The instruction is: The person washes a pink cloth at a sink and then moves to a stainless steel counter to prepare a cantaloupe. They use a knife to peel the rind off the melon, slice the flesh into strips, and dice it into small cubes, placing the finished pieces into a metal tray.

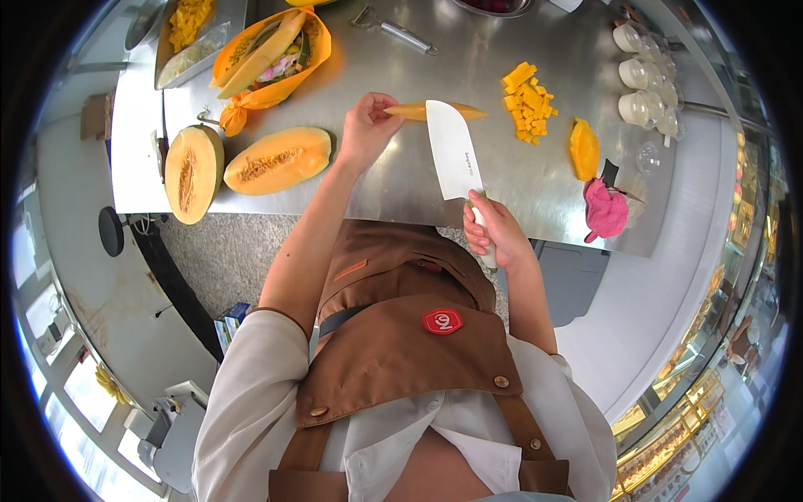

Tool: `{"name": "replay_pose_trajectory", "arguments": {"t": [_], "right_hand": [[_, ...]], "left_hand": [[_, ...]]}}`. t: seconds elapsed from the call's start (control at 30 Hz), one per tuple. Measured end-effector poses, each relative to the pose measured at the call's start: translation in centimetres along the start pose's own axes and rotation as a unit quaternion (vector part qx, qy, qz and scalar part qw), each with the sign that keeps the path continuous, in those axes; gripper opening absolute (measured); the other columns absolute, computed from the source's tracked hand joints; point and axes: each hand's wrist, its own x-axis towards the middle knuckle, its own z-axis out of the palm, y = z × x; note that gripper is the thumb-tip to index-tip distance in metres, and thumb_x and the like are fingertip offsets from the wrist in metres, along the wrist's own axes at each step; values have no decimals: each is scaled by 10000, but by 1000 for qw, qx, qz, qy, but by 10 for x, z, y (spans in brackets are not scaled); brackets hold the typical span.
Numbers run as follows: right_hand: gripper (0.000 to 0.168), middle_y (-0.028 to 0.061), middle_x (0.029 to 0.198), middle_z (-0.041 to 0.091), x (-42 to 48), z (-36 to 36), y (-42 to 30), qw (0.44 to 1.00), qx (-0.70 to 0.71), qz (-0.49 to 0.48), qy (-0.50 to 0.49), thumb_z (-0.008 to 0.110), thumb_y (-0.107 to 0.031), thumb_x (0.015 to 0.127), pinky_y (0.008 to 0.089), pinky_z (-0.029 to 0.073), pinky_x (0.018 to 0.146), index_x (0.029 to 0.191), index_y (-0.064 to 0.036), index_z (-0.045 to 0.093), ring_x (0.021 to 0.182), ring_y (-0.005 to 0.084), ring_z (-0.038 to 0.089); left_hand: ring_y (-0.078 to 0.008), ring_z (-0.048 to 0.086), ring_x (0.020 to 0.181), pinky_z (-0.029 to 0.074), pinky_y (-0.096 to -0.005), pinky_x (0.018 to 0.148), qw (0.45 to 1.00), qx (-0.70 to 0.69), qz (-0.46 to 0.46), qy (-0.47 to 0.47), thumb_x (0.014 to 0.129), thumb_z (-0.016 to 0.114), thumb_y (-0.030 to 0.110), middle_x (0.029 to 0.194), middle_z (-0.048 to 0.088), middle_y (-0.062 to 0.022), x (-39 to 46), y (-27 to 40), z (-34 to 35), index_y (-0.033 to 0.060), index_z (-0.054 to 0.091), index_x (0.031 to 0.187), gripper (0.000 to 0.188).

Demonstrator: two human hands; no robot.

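My right hand [492, 229] grips the handle of a white-bladed kitchen knife [453, 147]. The blade points away from me, its upper end over a long, thin slice of orange melon [411, 112]. My left hand [374, 125] holds the left tip of that slice between fingers and thumb. To the right lies a pile of yellow-orange fruit cubes [528, 103], with a larger yellow fruit piece [584, 149] beyond it. Two seeded melon halves [279, 160] lie cut side up at the left.
An orange bag [317, 47] holding melon rinds stands at the upper left, near a metal tray [241, 25]. A peeler [401, 34] lies at the back. Lidded plastic cups [637, 74] and a pink cloth [605, 210] are at the right of the steel table [389, 194].
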Motion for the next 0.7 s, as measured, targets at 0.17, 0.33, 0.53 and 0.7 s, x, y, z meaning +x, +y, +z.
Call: {"name": "replay_pose_trajectory", "arguments": {"t": [0.17,0.33,0.53,0.7], "right_hand": [[380,-52,552,354,-1,-2,0,1000,16,3,-14,480,-391,1001,226,279,387,750,-110,429,415,44,307],[392,-57,541,338,1,0,-2,999,31,29,-34,452,-397,1010,223,270,373,739,-117,417,405,41,296],[373,-47,524,349,6,-10,6,980,100,70,-155,446,-359,1015,223,258,359,738,-109,430,387,43,289],[375,-45,524,356,6,-8,4,973,128,57,-183,455,-359,1014,220,268,349,739,-104,432,381,42,297]], "left_hand": [[-95,622,811,512,-231,721,1000,-2,-4,6,817,682,5,933,644,-48,-3,2,0,-1,583,1001,209],[-91,621,807,511,-229,720,1000,0,-6,7,818,682,6,917,645,-45,-3,-2,-1,-2,582,996,204],[-93,625,799,518,-232,713,1000,4,-9,3,812,688,16,902,659,-45,-2,-7,1,5,593,1000,211],[-106,632,819,522,-237,733,999,38,-3,-3,813,682,-7,935,666,-68,-3,-8,0,0,598,1016,220]]}}
